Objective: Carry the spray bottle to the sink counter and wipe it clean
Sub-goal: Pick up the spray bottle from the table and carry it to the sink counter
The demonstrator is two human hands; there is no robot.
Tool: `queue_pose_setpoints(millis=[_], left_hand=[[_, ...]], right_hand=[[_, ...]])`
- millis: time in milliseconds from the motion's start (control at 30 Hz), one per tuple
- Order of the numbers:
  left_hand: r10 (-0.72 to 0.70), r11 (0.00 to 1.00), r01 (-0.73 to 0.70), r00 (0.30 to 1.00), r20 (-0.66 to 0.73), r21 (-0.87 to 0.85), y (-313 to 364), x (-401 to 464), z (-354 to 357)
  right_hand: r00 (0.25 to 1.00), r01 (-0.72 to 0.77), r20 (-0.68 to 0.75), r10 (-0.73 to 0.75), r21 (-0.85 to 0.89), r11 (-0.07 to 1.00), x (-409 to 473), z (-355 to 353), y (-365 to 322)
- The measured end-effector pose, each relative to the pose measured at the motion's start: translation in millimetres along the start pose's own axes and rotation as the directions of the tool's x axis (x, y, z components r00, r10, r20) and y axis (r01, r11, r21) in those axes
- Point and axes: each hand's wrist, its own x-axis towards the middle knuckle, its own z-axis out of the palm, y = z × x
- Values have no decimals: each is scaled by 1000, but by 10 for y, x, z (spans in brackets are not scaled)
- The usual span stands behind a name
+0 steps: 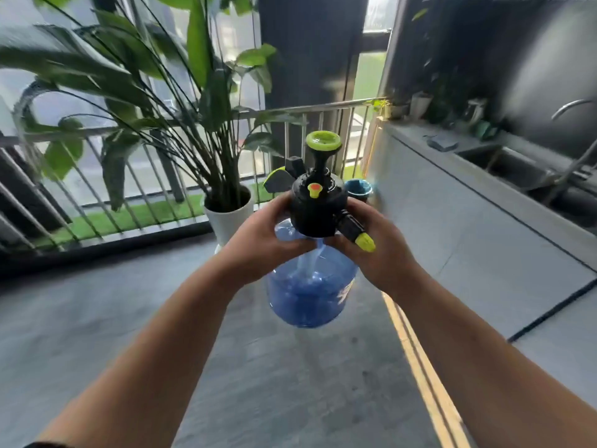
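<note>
The spray bottle point(310, 286) has a clear blue tank, a black pump head and lime-green knob, trigger and nozzle tip. It hangs in the air in front of me, over the grey floor. My left hand point(261, 240) grips the left side of its neck. My right hand point(378, 250) grips the right side, just under the nozzle, which points right and down. The sink counter point(452, 163) runs along the right, with a dark sink basin point(517, 169) set in it and a curved tap point(571, 108) above.
A large leafy plant in a white pot point(227, 218) stands just beyond the bottle, by a metal railing point(129, 176). A blue-rimmed bin point(358, 189) sits at the counter's near corner. Small pots and a dark cloth point(442, 144) rest on the counter. A yellow double line point(420, 367) marks the floor.
</note>
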Motion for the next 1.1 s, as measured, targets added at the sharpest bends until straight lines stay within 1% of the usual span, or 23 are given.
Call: queue_pose_setpoints(millis=[200,333,467,533,700,767,867,1000,1100], left_hand=[[120,993,-115,979,164,-37,-176,1746,593],[237,972,-225,931,277,-74,-351,2865,1011],[302,953,-276,868,395,-124,-411,3947,1426],[321,947,-279,834,449,-159,-416,4485,1665],[365,929,-275,781,506,-247,-427,5615,2351],[386,920,-280,767,512,-275,-493,6065,2708],[406,911,-283,748,525,-301,-601,6768,3302],[407,910,-277,736,541,-309,-705,7618,4041],[370,926,-244,737,566,-288,-713,8269,4557]], right_hand=[[972,-117,-218,92,-103,988,870,-815,746],[925,-196,-346,158,-79,977,1435,-1267,1279],[857,-294,-464,225,-82,952,1996,-1762,1756],[808,-347,-528,260,-70,935,2281,-2033,2012],[700,-432,-645,308,-39,901,2876,-2688,2618],[678,-439,-671,299,-44,897,3102,-2983,2932],[664,-440,-697,270,-72,895,3446,-3506,3525],[672,-447,-684,285,-67,892,3843,-4226,4256],[675,-448,-676,296,-57,892,4184,-4787,4716]])
